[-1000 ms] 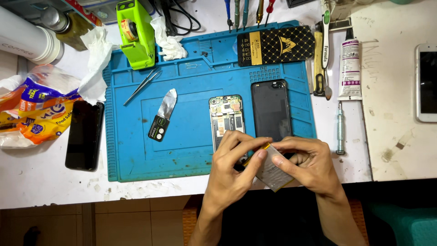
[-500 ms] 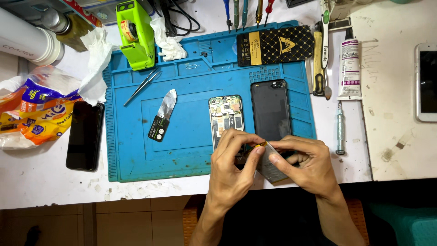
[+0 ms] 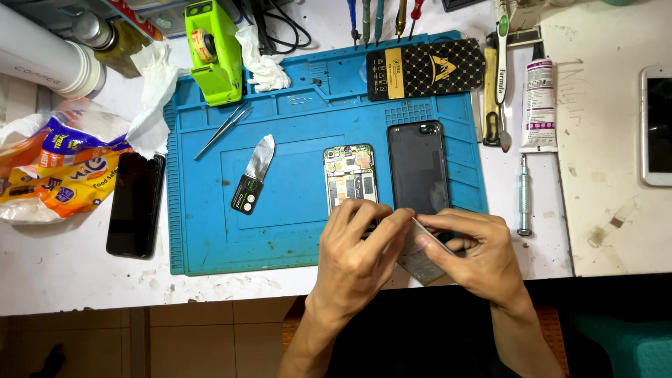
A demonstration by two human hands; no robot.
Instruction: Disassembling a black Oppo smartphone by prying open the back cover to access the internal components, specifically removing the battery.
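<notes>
My left hand (image 3: pixel 360 252) and my right hand (image 3: pixel 472 252) meet at the front edge of the blue work mat (image 3: pixel 210 210). Together they pinch a thin flat silver-grey part (image 3: pixel 420 260), which is tilted and mostly hidden by my fingers. Just beyond my fingers lies an opened phone body (image 3: pixel 349 175) with its circuit boards showing. Beside it to the right lies a black phone back cover (image 3: pixel 418 166).
A metal opening blade (image 3: pixel 253 175) and tweezers (image 3: pixel 224 129) lie on the mat's left half. A black phone (image 3: pixel 135 204) and a snack bag (image 3: pixel 63 171) sit left of the mat. A glue tube (image 3: pixel 539 105), a screwdriver (image 3: pixel 523 194) and a white phone (image 3: pixel 656 126) are at the right. A green tape dispenser (image 3: pixel 210 52) stands behind.
My fingers have shifted slightly on the thin part, and my left fingers now reach further over its top edge. Nothing else on the table has moved.
</notes>
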